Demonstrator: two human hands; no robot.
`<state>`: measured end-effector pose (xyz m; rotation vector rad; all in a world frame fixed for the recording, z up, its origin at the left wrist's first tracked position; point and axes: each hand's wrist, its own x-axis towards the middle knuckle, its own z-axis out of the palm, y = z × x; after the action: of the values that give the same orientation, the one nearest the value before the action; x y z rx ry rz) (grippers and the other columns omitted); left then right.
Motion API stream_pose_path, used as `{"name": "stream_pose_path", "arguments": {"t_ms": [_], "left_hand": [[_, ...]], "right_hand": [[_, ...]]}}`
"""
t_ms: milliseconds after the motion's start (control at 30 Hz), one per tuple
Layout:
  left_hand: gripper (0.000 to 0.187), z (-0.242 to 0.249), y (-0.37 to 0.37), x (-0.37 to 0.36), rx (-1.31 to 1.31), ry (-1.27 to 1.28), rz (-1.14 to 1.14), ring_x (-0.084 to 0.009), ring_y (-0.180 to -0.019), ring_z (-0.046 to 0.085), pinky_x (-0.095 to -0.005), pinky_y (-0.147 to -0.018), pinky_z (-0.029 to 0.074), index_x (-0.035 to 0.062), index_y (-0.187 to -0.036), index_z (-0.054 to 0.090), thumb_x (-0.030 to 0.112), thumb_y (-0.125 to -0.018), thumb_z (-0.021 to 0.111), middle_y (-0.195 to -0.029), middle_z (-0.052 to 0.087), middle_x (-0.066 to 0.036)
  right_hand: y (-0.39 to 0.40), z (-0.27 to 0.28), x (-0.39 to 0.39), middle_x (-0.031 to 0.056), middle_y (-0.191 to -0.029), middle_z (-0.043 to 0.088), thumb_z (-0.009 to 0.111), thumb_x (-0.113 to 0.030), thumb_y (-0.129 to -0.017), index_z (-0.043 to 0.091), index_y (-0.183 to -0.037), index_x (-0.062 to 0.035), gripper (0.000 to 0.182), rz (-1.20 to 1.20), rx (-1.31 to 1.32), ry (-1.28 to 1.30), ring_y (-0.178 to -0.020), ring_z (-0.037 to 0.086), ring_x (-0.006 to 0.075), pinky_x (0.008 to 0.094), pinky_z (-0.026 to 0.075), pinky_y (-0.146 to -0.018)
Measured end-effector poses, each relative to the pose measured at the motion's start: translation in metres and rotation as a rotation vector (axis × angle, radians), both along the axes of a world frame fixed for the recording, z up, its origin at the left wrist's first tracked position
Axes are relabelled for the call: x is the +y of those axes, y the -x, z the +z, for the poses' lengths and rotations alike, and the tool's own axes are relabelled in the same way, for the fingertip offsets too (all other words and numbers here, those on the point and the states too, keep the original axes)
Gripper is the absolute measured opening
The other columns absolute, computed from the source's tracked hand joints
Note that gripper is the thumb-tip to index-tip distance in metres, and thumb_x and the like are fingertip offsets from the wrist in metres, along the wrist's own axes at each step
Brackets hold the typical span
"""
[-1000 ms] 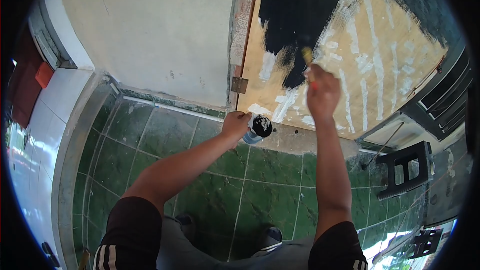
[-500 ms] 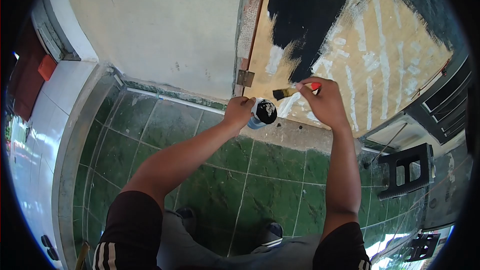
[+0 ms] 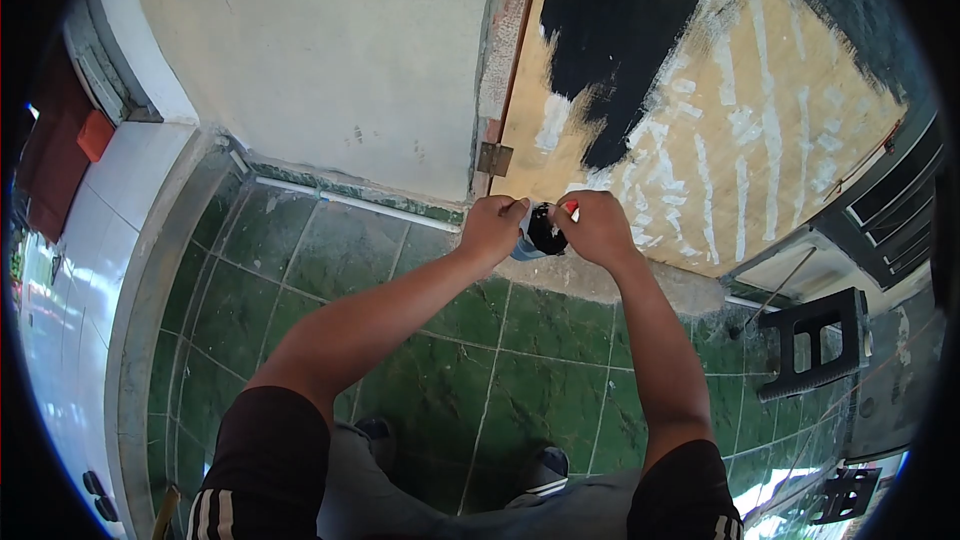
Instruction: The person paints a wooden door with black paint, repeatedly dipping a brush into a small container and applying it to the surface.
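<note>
My left hand (image 3: 491, 230) grips the rim of a small cup of black paint (image 3: 543, 231) near the foot of a door. Over the cup's right side, my right hand (image 3: 600, 227) is closed on a paintbrush with a red handle (image 3: 571, 208); its bristles are at the cup's mouth, mostly hidden by the fingers. Behind both hands is the tan door panel (image 3: 735, 140), partly coated in black paint (image 3: 625, 25) and marked with white streaks.
A rusty hinge (image 3: 495, 159) joins the door to its frame, beside a pale wall (image 3: 320, 60). Green floor tiles (image 3: 430, 370) lie below. A black plastic stool (image 3: 815, 343) stands at the right, and a white pipe (image 3: 350, 204) runs along the wall's foot.
My right hand has moved left and down, bringing the brush from in front of the door to the cup. My left hand, holding the cup, has shifted slightly right.
</note>
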<state>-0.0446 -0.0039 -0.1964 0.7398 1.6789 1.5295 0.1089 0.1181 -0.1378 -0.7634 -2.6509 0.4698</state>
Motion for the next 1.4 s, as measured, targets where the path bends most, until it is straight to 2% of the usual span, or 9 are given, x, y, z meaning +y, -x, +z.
{"name": "stream_pose_path", "arguments": {"t_ms": [167, 267, 367, 467, 667, 800, 1200, 1300, 1400], "left_hand": [[0.032, -0.006, 0.001, 0.004, -0.004, -0.023, -0.016, -0.0134, -0.086, 0.069, -0.0315, -0.078, 0.061, -0.0051, -0.104, 0.074, 0.027, -0.107, 0.068, -0.092, 0.072, -0.007], [0.032, 0.003, -0.003, 0.001, 0.007, -0.009, 0.004, -0.0133, -0.085, 0.069, -0.0313, -0.078, 0.061, -0.0053, -0.104, 0.075, 0.026, -0.107, 0.068, -0.092, 0.071, -0.007], [0.033, -0.001, 0.002, 0.004, 0.002, -0.014, -0.003, -0.0136, -0.085, 0.069, -0.0313, -0.077, 0.061, -0.0056, -0.104, 0.074, 0.026, -0.107, 0.068, -0.092, 0.071, -0.007], [0.033, -0.003, 0.005, 0.006, 0.016, -0.016, 0.038, -0.0136, -0.084, 0.068, -0.0314, -0.075, 0.060, -0.0057, -0.104, 0.075, 0.027, -0.107, 0.068, -0.092, 0.071, -0.007], [0.035, -0.001, 0.010, 0.007, 0.134, -0.027, 0.050, -0.0135, -0.081, 0.068, -0.0314, -0.074, 0.060, -0.0068, -0.104, 0.075, 0.027, -0.107, 0.068, -0.089, 0.072, -0.008], [0.036, 0.001, 0.009, 0.007, 0.205, -0.019, 0.054, -0.0148, -0.075, 0.068, -0.0322, -0.071, 0.059, -0.0079, -0.101, 0.075, 0.028, -0.106, 0.068, -0.084, 0.073, -0.009], [0.039, 0.001, 0.015, 0.008, 0.216, -0.036, 0.113, -0.0168, -0.067, 0.069, -0.0331, -0.063, 0.057, -0.0089, -0.094, 0.074, 0.028, -0.105, 0.070, -0.076, 0.071, -0.011], [0.039, 0.001, 0.015, 0.005, 0.219, -0.019, 0.120, -0.0168, -0.066, 0.069, -0.0330, -0.063, 0.057, -0.0089, -0.094, 0.073, 0.028, -0.104, 0.070, -0.076, 0.070, -0.011], [0.039, 0.000, 0.015, 0.008, 0.215, -0.024, 0.121, -0.0167, -0.066, 0.069, -0.0330, -0.063, 0.057, -0.0088, -0.094, 0.073, 0.028, -0.105, 0.070, -0.076, 0.070, -0.011]], "right_hand": [[-0.001, 0.002, -0.005, 0.0221, -0.081, 0.073, 0.075, -0.029, -0.091, 0.077, -0.085, -0.0033, 0.026, -0.013, -0.214, 0.008, -0.080, 0.072, 0.0423, 0.0501, 0.058, -0.076], [0.000, 0.000, -0.005, 0.0229, -0.081, 0.073, 0.075, -0.029, -0.091, 0.076, -0.083, -0.0030, 0.027, -0.024, 0.001, 0.037, -0.081, 0.072, 0.0433, 0.0503, 0.058, -0.078], [0.001, -0.003, -0.006, 0.0226, -0.082, 0.073, 0.075, -0.030, -0.091, 0.076, -0.083, -0.0028, 0.028, 0.001, -0.150, 0.003, -0.082, 0.072, 0.0431, 0.0504, 0.057, -0.078], [-0.003, -0.004, 0.005, 0.0211, -0.084, 0.074, 0.075, -0.028, -0.092, 0.078, -0.086, -0.0030, 0.025, 0.083, -0.037, 0.076, -0.080, 0.073, 0.0415, 0.0485, 0.057, -0.076], [-0.013, 0.061, -0.012, 0.0186, -0.082, 0.075, 0.076, -0.025, -0.094, 0.081, -0.094, -0.0037, 0.021, 0.027, 0.165, 0.068, -0.074, 0.072, 0.0377, 0.0445, 0.056, -0.072], [-0.013, 0.052, -0.008, 0.0182, -0.078, 0.074, 0.078, -0.028, -0.094, 0.081, -0.094, -0.0037, 0.025, 0.001, 0.037, 0.008, -0.070, 0.072, 0.0338, 0.0429, 0.056, -0.070], [-0.012, 0.043, 0.001, 0.0151, -0.065, 0.068, 0.077, -0.028, -0.095, 0.080, -0.097, 0.0008, 0.029, -0.148, 0.144, 0.073, -0.057, 0.063, 0.0283, 0.0396, 0.051, -0.063], [-0.014, 0.033, 0.011, 0.0151, -0.065, 0.068, 0.077, -0.029, -0.095, 0.080, -0.098, 0.0013, 0.031, -0.146, 0.256, 0.217, -0.058, 0.064, 0.0277, 0.0397, 0.051, -0.064], [-0.016, 0.029, 0.016, 0.0159, -0.067, 0.069, 0.077, -0.028, -0.095, 0.080, -0.098, 0.0018, 0.030, -0.139, 0.221, 0.121, -0.058, 0.065, 0.0264, 0.0386, 0.051, -0.063]]}}
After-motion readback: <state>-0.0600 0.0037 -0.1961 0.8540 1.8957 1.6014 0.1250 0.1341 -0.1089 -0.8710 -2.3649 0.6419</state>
